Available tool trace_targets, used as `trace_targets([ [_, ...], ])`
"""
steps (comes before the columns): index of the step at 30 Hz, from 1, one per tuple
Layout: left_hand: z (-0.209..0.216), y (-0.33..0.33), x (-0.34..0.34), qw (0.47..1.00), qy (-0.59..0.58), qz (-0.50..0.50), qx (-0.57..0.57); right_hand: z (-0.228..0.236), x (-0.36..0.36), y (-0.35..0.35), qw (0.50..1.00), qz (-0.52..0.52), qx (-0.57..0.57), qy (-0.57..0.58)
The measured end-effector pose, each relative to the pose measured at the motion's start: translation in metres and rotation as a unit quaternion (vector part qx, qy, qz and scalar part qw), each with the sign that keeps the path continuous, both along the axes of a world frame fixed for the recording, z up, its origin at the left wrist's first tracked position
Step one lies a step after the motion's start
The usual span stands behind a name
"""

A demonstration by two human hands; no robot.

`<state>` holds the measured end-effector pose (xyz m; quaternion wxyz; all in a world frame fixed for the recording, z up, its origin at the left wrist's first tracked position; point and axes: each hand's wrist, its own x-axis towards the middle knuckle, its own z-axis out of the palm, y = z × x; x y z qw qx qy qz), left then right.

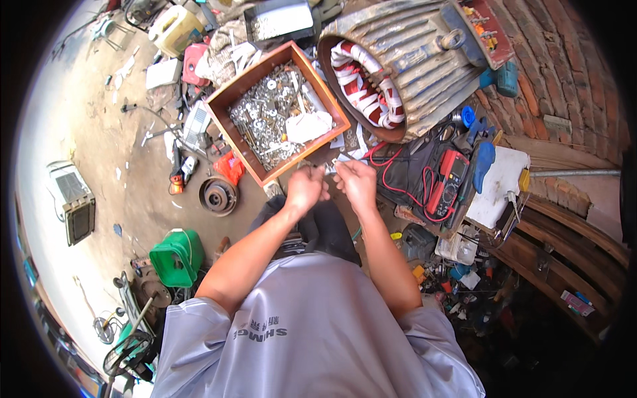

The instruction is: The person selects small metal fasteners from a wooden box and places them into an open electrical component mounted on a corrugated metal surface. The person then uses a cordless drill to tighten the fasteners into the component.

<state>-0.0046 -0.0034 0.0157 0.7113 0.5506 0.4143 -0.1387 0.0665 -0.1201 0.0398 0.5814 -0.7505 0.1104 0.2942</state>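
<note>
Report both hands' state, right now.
Left hand: curled closed; whether it holds anything cannot be told.
Right hand: curled closed beside the left; whether it pinches something small cannot be told.

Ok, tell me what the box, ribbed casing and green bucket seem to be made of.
Box: probably varnished wood, from its brown sides and slight gloss.
Casing: likely cast metal, dull and worn, given the grey ridges and brown stains.
Bucket: most likely plastic, smooth and semi-glossy, by its even colour.

small whitish piece (330, 170) — shape blurred — between left grip (308, 188) and right grip (357, 183).
</note>
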Motion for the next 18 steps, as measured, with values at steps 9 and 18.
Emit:
trace_targets([
  [9, 0.107, 0.021, -0.004, 0.985, -0.128, -0.098, -0.056, 0.130, 0.034, -0.047, 0.977, 0.089, 0.076, -0.176],
  [18, 0.129, 0.031, 0.006, 0.981, -0.170, -0.091, -0.031, 0.283, 0.219, -0.080, 0.931, 0.096, -0.009, -0.353],
])
